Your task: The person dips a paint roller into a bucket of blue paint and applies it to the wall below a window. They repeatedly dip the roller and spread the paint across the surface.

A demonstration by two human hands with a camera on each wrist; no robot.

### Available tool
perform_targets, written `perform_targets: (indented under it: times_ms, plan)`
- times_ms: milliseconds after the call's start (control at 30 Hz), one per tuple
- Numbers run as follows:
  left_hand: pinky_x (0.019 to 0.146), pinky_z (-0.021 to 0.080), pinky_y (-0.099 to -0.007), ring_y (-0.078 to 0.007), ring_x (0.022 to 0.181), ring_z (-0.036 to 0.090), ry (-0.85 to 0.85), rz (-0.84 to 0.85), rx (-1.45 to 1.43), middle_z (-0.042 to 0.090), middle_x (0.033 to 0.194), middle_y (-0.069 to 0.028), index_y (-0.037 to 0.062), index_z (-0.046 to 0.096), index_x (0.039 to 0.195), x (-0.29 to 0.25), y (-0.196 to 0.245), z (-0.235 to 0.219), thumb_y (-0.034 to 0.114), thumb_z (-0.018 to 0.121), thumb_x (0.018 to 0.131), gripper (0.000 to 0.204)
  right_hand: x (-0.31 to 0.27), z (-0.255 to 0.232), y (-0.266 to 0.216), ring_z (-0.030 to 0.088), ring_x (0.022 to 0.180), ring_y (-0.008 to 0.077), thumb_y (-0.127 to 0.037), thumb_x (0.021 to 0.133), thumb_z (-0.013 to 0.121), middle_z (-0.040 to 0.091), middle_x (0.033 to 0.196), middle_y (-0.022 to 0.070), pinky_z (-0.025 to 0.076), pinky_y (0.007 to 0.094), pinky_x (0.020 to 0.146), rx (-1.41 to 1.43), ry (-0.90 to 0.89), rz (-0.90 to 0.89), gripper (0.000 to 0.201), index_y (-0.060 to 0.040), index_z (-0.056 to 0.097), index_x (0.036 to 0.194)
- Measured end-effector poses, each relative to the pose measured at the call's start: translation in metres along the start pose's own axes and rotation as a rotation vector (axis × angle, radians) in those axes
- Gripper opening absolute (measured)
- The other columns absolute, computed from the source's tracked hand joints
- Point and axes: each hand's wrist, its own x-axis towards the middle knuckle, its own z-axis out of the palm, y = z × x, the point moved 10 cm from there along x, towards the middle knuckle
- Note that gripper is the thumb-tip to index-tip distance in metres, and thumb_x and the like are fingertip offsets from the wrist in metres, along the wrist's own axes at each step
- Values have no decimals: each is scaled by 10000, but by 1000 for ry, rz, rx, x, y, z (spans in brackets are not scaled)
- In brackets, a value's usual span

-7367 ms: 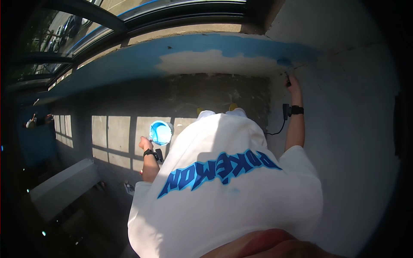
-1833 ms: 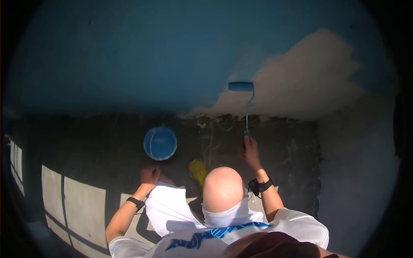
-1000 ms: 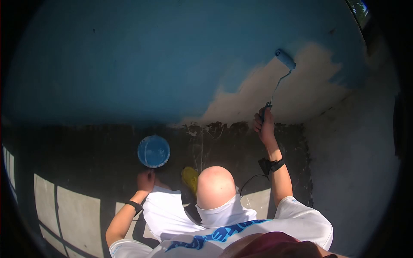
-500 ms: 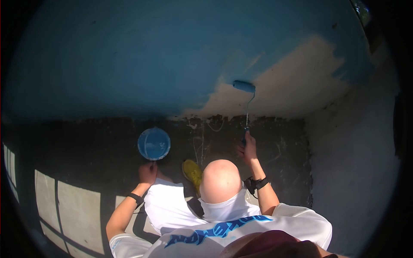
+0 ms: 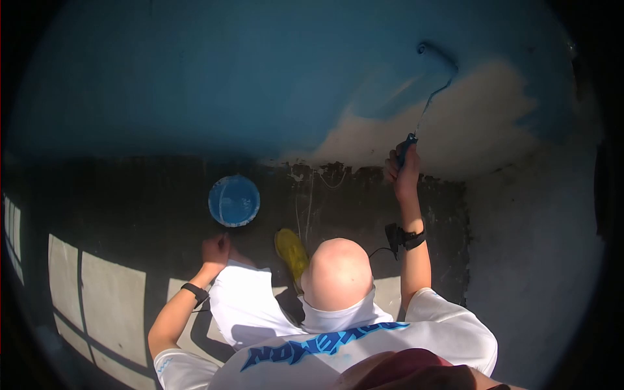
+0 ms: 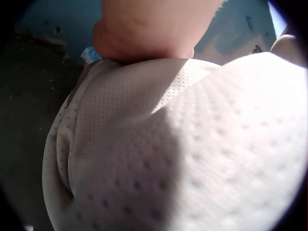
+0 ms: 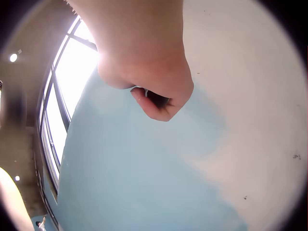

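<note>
Gripping roller (image 5: 434, 57) w/ right hand (image 5: 402, 170); left hand (image 5: 214, 248) pinching bucket (image 5: 234, 200) handle, yellow shoe (image 5: 292, 250) nearby.

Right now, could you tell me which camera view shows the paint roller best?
The head view: the paint roller shows whole against the wall, gripped by the right hand. The right wrist view shows only the fist around its handle; the left wrist view shows none of it.

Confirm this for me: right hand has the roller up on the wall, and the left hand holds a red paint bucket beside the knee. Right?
Not quite: the paint bucket in the left hand is blue, not red, as the head view shows. The right hand does hold the roller up on the wall.
</note>
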Motion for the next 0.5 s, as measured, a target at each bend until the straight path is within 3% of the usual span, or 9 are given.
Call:
perform_targets:
  times_ms: [133,200,267,400,500]
  plan:
    - [526,428,-457,-404,591,571,-14,-22,5,570,621,-214,8,606,667,-1,9,-4,257,553,860,319,-9,-24,108,323,370,77,-484,977,361,351,524,-23,234,240,326,-163,133,22,434,-99,409,782]
    - [529,430,-454,-405,596,571,-15,-18,30,570,624,-216,5,608,676,0,12,-3,259,555,858,317,-30,-27,127,342,369,81,-470,982,359,348,512,-24,246,243,322,-184,154,33,430,-100,408,767]
    - [537,432,-450,-410,607,570,115,30,-110,572,627,-210,10,607,682,0,18,-12,269,560,853,314,-53,-22,148,304,351,93,-504,973,348,316,496,-18,238,254,320,-228,116,222,450,-115,380,750]
    - [543,435,-447,-406,615,574,2,-17,8,575,630,-203,20,611,683,2,18,-8,276,563,851,310,-77,-29,155,292,354,81,-505,970,364,307,497,-23,217,238,324,-169,169,296,455,-114,384,739]
    - [541,433,-448,-402,615,576,16,-4,13,575,629,-201,28,613,682,2,26,-9,276,560,853,306,-98,-29,120,273,354,71,-502,967,376,295,501,-27,193,228,328,-118,265,394,446,-116,383,744]
